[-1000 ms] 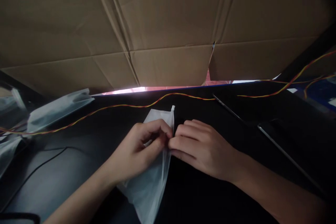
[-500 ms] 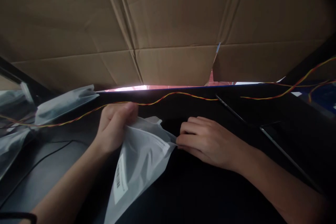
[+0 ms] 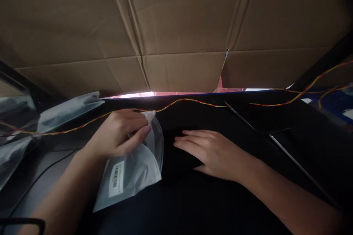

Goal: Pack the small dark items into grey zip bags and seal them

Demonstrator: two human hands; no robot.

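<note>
My left hand pinches the top corner of a clear plastic bag with a white barcode label, which lies flat on the dark table. The bag's open mouth faces right, toward my right hand. That hand rests flat on a black item on the table, fingers stretched out and together, holding nothing. The black item is too dark to make out.
A twisted red-yellow wire runs across the table behind my hands. More clear bags lie at the left. Brown cardboard walls the back. A thin black cable curves at left; dark flat panels lie at right.
My left hand pulled the bag leftward and laid it flat, label up. My right hand let go of the bag's edge and flattened onto the dark item.
</note>
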